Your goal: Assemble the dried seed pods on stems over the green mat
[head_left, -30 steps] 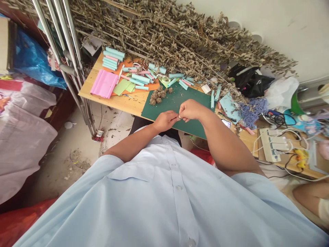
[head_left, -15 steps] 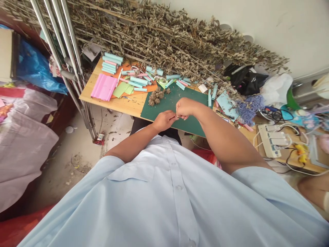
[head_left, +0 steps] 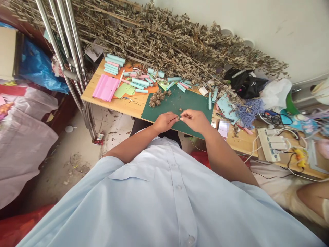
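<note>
You pinch a small dried clump [head_left: 178, 118] between your left hand [head_left: 165, 121] and right hand [head_left: 195, 120], fingertips together, over the green mat's [head_left: 191, 103] near edge so crumbs land there.

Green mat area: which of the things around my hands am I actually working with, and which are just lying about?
In use:
left hand and right hand, pinching a small dried piece between them
green cutting mat
pile of dried balls

Lying about:
pink sheets
blue paper rolls
dried branches
power strip
phone
</note>
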{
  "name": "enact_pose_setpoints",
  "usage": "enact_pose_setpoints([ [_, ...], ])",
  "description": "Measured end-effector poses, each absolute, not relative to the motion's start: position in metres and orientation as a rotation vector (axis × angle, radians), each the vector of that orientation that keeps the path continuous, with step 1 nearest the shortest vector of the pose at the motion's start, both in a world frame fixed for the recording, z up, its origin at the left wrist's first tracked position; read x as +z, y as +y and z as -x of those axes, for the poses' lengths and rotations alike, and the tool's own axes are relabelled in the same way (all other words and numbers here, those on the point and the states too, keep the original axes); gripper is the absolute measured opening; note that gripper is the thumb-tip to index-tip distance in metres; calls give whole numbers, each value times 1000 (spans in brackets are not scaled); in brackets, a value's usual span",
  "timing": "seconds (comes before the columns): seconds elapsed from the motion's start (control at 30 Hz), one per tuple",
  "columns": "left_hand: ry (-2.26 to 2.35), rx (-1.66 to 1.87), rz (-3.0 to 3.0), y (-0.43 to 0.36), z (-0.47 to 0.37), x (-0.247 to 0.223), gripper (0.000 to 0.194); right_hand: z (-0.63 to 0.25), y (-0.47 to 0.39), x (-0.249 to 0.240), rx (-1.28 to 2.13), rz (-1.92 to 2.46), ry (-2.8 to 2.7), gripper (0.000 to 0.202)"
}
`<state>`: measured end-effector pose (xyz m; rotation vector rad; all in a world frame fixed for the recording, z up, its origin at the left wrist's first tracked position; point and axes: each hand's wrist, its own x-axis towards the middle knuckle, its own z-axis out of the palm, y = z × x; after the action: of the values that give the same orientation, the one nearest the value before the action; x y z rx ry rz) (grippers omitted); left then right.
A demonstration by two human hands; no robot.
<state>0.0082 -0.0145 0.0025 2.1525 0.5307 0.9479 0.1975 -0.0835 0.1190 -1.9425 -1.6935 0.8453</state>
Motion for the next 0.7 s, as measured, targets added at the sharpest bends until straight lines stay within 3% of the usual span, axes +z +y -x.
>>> enact_pose_setpoints([
  [0.17, 524, 914, -2170, -15, -7, 6, 38, -191, -100, 94, 736, 1798, -1660, 32],
  [0.37, 535, 884, -2191, -15, -5, 10, 43, -184, -95, 92, 649, 1778, -1702, 15],
  [0.7, 515, 900, -2170, -16, -4, 13, 47, -180, -89, 106, 646, 1835, -1739, 16],
])
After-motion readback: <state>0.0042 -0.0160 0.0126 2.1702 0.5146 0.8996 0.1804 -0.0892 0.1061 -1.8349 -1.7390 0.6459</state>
